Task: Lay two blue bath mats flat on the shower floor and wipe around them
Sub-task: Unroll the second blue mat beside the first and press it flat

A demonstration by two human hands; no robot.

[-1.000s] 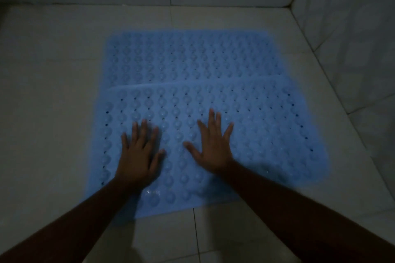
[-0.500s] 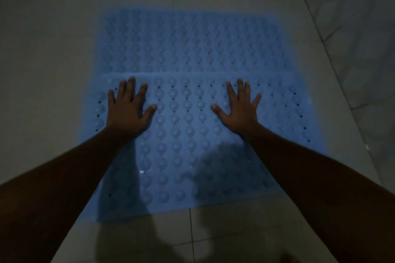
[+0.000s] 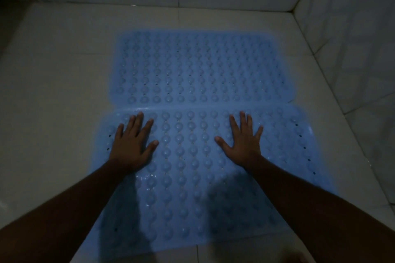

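Mats lie flat on the tiled floor [image 3: 53,92], as far as I can see: the far mat [image 3: 198,66] and near mat [image 3: 192,177] touch along one edge. Left hand [image 3: 132,147] presses palm down on the near mat, fingers straight and spread. Right hand [image 3: 243,145] lies likewise, fingers spread, well apart from it. Right of the mats stands the wall [image 3: 352,38]

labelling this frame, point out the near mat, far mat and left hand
near bath mat [image 3: 188,156], head view, bumpy middle
far bath mat [image 3: 198,66], head view, centre
left hand [image 3: 132,147], head view, back of hand
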